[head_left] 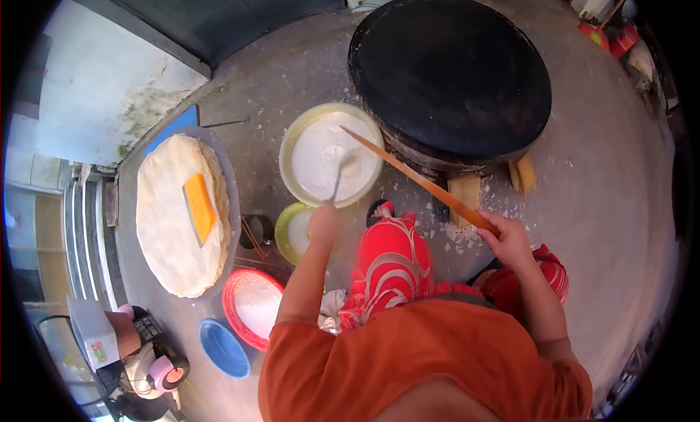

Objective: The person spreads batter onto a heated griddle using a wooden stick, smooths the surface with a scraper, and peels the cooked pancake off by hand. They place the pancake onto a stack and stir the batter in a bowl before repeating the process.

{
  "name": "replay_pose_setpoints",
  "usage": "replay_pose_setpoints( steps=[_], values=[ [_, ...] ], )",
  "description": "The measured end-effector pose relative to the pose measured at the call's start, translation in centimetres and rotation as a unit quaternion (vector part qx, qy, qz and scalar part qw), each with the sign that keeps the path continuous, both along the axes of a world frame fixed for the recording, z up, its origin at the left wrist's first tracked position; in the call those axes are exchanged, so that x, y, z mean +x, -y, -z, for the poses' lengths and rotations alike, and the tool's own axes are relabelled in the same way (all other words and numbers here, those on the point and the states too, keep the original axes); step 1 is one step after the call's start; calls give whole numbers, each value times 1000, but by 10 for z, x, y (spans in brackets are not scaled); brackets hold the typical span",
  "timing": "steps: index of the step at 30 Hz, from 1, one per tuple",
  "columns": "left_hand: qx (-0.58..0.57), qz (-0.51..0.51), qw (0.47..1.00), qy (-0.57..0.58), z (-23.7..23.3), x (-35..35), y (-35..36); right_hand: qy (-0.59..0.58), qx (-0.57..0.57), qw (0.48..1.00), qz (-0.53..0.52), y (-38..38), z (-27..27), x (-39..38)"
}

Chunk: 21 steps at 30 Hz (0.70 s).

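Note:
My left hand (323, 223) is closed round the handle of a ladle (337, 180), whose head sits in white batter (321, 154). The batter fills much of a pale yellow basin (287, 167) on the floor. In my right hand (504, 237) is the broad end of a long wooden spatula (419, 178). Its pointed tip reaches left over the basin, above the batter. Just beyond the basin stands a large round black griddle (452, 76), its top bare. A small green bowl (282, 236) with white contents lies beneath my left wrist.
Left, a stack of thin flatbreads (171, 225) rests on a round board (232, 203), with a yellow scraper (199, 207) on top. Nearer me are a red basin (232, 313) of white flour and a blue basin (225, 349). Wood pieces (464, 196) lie below the griddle.

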State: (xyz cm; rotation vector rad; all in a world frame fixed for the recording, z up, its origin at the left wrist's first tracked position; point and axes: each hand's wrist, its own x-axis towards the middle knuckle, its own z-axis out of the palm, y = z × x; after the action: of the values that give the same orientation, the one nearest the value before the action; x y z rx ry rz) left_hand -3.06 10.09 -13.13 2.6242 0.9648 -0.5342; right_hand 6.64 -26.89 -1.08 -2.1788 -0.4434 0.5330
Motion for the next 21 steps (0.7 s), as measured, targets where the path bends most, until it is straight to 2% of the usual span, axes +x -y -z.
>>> replay_pose_setpoints(
  steps=[2, 4, 5, 6, 9, 10, 12, 13, 14, 15, 16, 18, 19, 21],
  values=[
    [10, 11, 1000, 0, -1, -11, -4, -20, 12, 1000, 6, 0, -1, 3],
    [-23, -9, 999, 31, -25, -27, -19, -52, 21, 998, 19, 1, 1, 1],
    [-23, -58, 997, 35, -32, -31, -23, -35, 20, 999, 14, 1, 1, 1],
    [-24, -58, 998, 31, -26, -35, -25, -17, 19, 1000, 9, 2, 2, 0],
    [-7, -71, 997, 19, 14, -38, -29, -51, 8, 999, 10, 5, 2, 1],
    [35, 2, 998, 50, 43, -40, -26, -50, 8, 999, 11, 4, 2, 1],
    [-155, -76, 984, 50, 119, -32, -40, 14, -4, 1000, -4, 4, 5, 1],
    [-157, -72, 983, 54, 100, -18, -30, 18, -6, 1000, -1, 4, 5, 3],
    [-357, -260, 894, 80, 78, -8, -21, -11, -3, 1000, 8, 4, 5, 3],
    [-525, -427, 730, 98, 55, -2, -14, -41, 0, 999, 15, 2, 5, 3],
    [-526, -425, 730, 99, 46, -3, -12, -39, 1, 999, 17, 0, 5, 2],
    [-655, -497, 547, 158, 30, -5, -11, -160, 77, 981, 72, -2, 3, 3],
    [-656, -496, 546, 159, 16, -8, -9, -158, 77, 982, 72, -1, 5, 3],
    [-711, -532, 431, 159, -12, -16, -9, -171, 115, 976, 69, 1, 11, 4]
  ],
)
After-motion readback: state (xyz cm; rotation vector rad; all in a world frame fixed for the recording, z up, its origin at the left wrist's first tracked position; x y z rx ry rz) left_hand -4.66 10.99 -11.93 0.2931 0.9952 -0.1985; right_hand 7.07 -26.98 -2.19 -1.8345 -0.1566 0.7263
